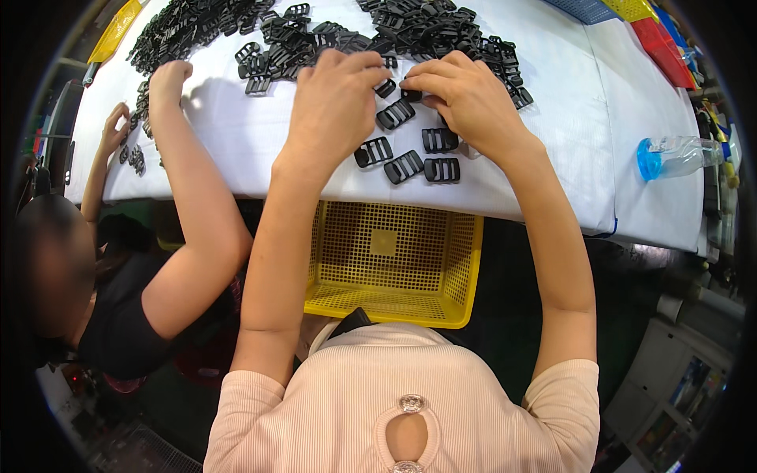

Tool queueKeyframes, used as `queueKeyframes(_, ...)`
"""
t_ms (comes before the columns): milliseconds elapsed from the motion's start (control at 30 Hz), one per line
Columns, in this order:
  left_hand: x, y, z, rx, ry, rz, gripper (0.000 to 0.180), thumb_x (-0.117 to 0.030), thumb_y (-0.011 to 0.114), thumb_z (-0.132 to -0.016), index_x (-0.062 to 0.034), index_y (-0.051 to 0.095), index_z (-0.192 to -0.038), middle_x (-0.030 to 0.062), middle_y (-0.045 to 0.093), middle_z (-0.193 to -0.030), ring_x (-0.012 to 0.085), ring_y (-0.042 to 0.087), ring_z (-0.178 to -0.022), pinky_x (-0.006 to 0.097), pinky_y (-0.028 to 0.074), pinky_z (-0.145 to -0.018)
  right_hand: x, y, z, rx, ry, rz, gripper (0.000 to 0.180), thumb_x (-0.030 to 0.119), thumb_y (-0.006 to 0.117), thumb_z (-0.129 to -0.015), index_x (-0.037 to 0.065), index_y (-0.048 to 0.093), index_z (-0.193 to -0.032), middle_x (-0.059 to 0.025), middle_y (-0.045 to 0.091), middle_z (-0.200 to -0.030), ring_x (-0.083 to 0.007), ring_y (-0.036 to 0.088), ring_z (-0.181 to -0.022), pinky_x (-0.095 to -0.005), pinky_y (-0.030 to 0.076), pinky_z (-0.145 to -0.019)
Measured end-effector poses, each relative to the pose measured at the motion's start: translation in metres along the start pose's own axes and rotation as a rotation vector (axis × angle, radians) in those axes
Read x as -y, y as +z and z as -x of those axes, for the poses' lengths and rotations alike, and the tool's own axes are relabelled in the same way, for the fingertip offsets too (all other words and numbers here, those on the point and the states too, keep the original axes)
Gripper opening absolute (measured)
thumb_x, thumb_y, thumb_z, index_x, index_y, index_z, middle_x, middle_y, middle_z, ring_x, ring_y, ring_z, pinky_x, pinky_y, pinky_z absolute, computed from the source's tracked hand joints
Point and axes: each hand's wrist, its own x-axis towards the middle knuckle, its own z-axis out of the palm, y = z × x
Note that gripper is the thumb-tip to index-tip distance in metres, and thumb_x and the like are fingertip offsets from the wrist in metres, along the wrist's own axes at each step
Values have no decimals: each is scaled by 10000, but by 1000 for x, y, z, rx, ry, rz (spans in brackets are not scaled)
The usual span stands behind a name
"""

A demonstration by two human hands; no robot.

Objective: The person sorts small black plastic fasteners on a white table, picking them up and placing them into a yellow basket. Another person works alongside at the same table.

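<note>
Both hands reach over the white table at the near edge of a heap of black plastic strap buckles (430, 31). My left hand (335, 106) has its fingers bent around a small tilted buckle (385, 88); its thumb is hidden. Just to its right, my right hand (477, 102) pinches a dark buckle (411, 94) between thumb and fingers, mostly covered by them. Below the hands lie several loose buckles, among them a slotted one (396, 114), another slotted buckle (440, 140) and one nearest me (441, 170).
A yellow mesh basket (471, 272) sits below the table edge before me. On the left, a co-worker's arm (193, 169) reaches over the table beside another buckle pile (177, 35). A clear bottle with a blue cap (678, 158) lies at right, near a red bin (661, 51).
</note>
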Motion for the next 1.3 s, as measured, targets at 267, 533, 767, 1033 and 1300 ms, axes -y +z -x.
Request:
queueKeyframes(267,-10,-5,-2,48,-173,281,231,-106,679,-834,-75,700,-1062,52,702,-919,232,606,-853,364,488,-794,13,-30,-11,400,639,-527,208,182,657,-872,93,697,-1057,-75,679,-804,-248,615,-851,-349,488,-756)
queueKeyframes(533,-17,1,1,-31,-179,52,190,-220,675,-863,-72,726,-969,47,672,-865,235,626,-841,357,499,-774,7,-44,18,59,402,-56,166,200,636,-866,112,721,-978,-53,626,-908,-268,621,-893,-387,498,-756)
queueKeyframes(767,-6,-11,12,-155,-283,136,153,-161,675,-857,-88,736,-978,44,680,-918,212,609,-779,324,488,-738,28,-35,40,-48,365,2,177,111,704,-800,92,704,-976,-41,624,-912,-249,607,-900,-376,500,-764)
queueKeyframes(1033,3,-31,34,-191,-408,178,162,-125,678,-853,-79,735,-998,63,695,-953,190,603,-752,300,493,-707,28,-15,12,65,125,119,203,96,707,-795,30,689,-986,-53,681,-984,-241,614,-878,-350,512,-792)
queueKeyframes(1300,-11,-7,38,-210,-240,99,248,-156,723,-819,-44,689,-1038,97,663,-928,284,613,-890,369,513,-786,16,-28,-12,197,521,-411,213,193,652,-885,40,696,-1026,-78,669,-852,-217,630,-756,-325,498,-692)
